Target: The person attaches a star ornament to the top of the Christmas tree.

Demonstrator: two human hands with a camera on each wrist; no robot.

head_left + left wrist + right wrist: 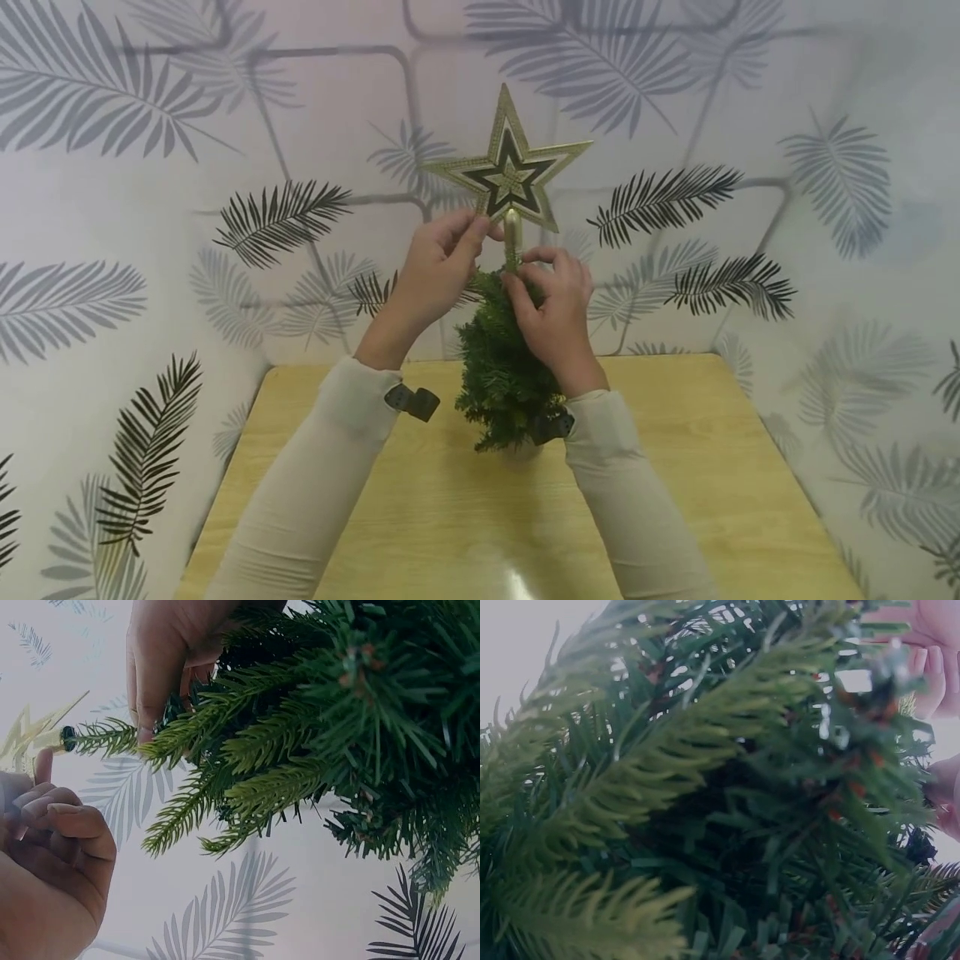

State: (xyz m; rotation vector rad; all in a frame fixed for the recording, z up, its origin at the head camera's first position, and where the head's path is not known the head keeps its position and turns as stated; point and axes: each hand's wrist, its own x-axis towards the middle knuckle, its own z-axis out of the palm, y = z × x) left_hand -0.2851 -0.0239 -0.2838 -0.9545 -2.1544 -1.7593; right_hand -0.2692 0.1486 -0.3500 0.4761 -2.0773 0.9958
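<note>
A gold star tree topper (512, 179) stands upright above a small green artificial Christmas tree (498, 367). My left hand (442, 265) pinches the star low on its left side, near the gold tube. With thumb and fingers, my right hand (555, 304) grips the top of the tree just below that tube. In the left wrist view, the tube's dark open end meets the tip of the top branch (109, 737); how far the tip is inside cannot be told. Green needles (667, 772) fill most of the right wrist view and hide much of both hands.
The tree stands on a yellow wooden table (420, 517), whose far edge lies close to a wall (150, 317) printed with leaves. A dark wrist camera (412, 402) is strapped at the left cuff; another beside the right cuff touches or overlaps the tree's branches.
</note>
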